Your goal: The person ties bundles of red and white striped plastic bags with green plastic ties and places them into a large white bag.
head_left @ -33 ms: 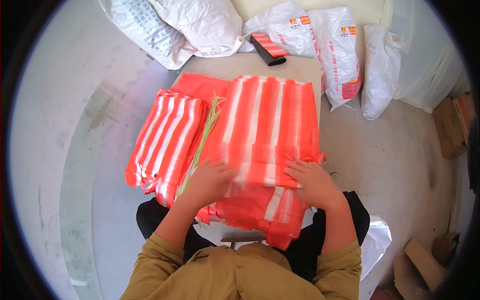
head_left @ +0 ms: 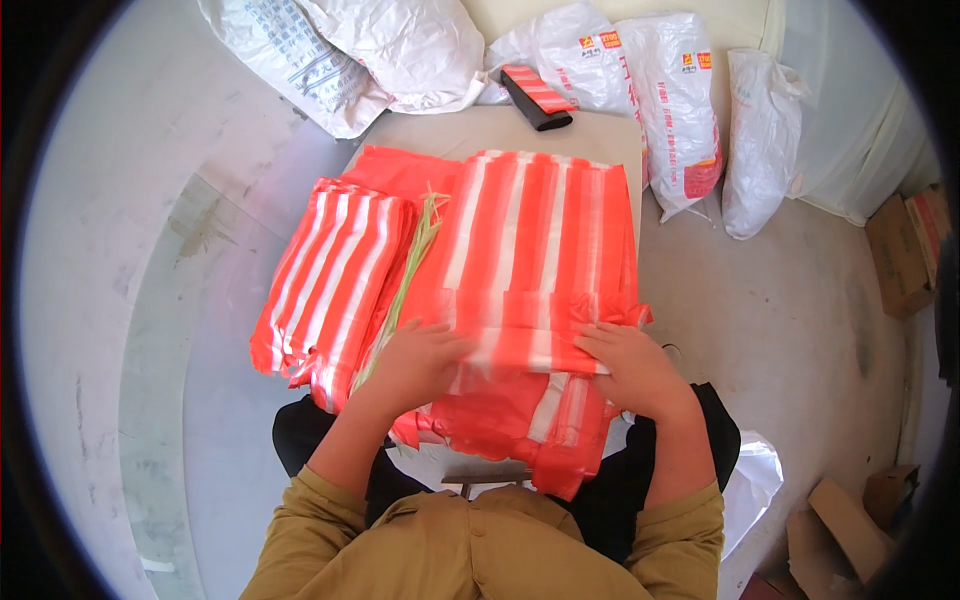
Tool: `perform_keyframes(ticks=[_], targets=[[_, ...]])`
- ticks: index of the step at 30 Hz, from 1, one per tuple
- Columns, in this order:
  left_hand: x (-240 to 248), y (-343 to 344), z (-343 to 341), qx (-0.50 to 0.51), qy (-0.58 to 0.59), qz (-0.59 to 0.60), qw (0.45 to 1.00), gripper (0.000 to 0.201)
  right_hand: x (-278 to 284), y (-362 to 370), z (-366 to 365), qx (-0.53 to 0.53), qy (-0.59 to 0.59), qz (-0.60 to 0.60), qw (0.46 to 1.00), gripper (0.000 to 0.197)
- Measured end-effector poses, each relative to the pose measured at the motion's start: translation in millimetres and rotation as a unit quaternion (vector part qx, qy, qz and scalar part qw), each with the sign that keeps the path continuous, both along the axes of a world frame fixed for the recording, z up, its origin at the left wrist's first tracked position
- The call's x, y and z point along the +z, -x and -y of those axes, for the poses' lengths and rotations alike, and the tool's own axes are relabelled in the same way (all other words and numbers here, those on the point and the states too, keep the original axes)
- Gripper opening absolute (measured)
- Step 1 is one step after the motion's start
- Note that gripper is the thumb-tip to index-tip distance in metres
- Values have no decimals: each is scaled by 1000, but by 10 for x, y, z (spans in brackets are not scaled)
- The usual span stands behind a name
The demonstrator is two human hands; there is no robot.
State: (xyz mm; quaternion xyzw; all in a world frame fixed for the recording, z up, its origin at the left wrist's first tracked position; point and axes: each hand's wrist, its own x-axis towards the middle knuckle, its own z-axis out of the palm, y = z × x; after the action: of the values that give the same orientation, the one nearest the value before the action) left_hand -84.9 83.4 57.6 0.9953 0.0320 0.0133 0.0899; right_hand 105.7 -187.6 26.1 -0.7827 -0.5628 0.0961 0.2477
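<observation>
In front of me lies a stack of red-and-white striped plastic bags (head_left: 535,215), with a folded band across its near part. My left hand (head_left: 420,362) lies on the left end of that band, its fingers stretched out and pointing inward. At the right end my right hand (head_left: 630,365) rests with its fingers spread flat on the plastic. Both thumbs are hard to make out. Loose red plastic (head_left: 490,410) hangs over the near edge below the hands. To the left sits a second folded pile of striped bags (head_left: 335,265), and pale green ties (head_left: 415,265) lie between the two.
The table (head_left: 440,125) shows at its far end, where a black roll with striped plastic (head_left: 538,100) lies. White sacks (head_left: 410,50) and filled plastic packs (head_left: 675,110) stand behind it. Cardboard boxes (head_left: 898,255) are on the far right, and opened cardboard (head_left: 840,525) lies nearer.
My right hand has shifted very slightly over the folded band. Everything else looks the same.
</observation>
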Motion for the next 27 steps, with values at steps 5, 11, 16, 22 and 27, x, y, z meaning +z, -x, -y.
perform_keyframes(ticks=[5, 11, 16, 22, 27], targets=[[291, -52, -72, 61, 98, -137, 984, 31, 391, 35, 86, -146, 47, -330, 931, 32], [93, -191, -266, 127, 157, -4, 979, 29, 11, -144, -4, -237, -79, -294, 923, 18], [-121, -265, -321, 214, 198, 152, 945, 34, -212, -264, -67, -277, -112, -316, 900, 26], [-386, -248, -47, 43, 1, 148, 988, 58, -233, -155, -212, -243, -186, 65, 950, 45], [-446, -363, 217, 1, -3, 73, 997, 61, -286, 122, -568, -59, -149, 120, 980, 53]])
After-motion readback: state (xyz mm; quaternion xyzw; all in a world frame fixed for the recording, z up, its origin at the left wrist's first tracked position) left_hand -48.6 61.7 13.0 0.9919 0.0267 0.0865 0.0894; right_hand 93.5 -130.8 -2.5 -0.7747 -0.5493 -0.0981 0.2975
